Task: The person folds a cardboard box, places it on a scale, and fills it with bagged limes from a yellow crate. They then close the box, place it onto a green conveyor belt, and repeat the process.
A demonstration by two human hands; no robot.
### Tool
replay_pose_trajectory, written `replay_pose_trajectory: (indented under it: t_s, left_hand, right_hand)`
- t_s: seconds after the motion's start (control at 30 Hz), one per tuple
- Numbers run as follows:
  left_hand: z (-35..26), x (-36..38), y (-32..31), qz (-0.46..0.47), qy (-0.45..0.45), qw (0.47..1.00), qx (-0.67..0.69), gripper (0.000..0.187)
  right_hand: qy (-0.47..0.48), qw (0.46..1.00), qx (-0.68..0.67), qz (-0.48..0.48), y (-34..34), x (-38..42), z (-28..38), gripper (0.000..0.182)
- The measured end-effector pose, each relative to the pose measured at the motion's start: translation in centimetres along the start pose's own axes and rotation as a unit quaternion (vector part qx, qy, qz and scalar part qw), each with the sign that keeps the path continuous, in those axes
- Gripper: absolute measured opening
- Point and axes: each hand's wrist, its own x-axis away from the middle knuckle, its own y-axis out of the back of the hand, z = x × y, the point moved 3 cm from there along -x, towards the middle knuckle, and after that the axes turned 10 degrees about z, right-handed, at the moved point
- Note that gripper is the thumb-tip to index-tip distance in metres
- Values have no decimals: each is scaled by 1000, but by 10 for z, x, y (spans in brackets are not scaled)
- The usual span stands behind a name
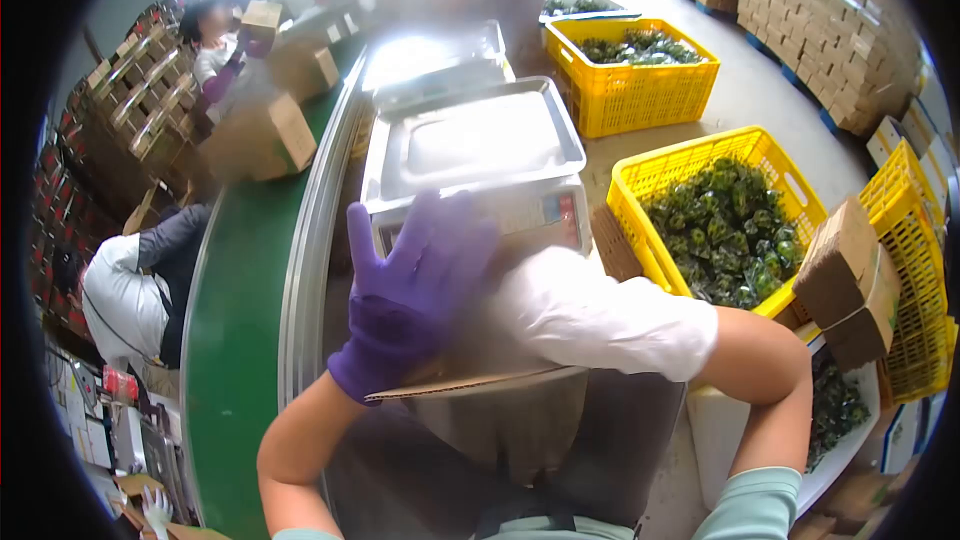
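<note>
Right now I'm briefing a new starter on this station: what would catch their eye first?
Dead centre, the left hand in a purple glove presses on a cardboard box, with the right hand hidden behind a white sleeve. To the right, yellow crates of dark green produce stand out. Left of the metal scale, a green conveyor belt carries cartons.

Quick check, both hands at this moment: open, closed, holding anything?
Left hand: open, purple-gloved fingers spread flat against the top of the cardboard box.
Right hand: hidden behind the white-sleeved forearm and the box; state cannot be told.
</note>
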Motion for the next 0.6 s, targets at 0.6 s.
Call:
replay_pose_trajectory:
  t_s: [0.6]
  left_hand:
    - [19,8,16,164,-39,937,307,89]
  right_hand:
    - [185,800,334,-462,21,32,14,42]
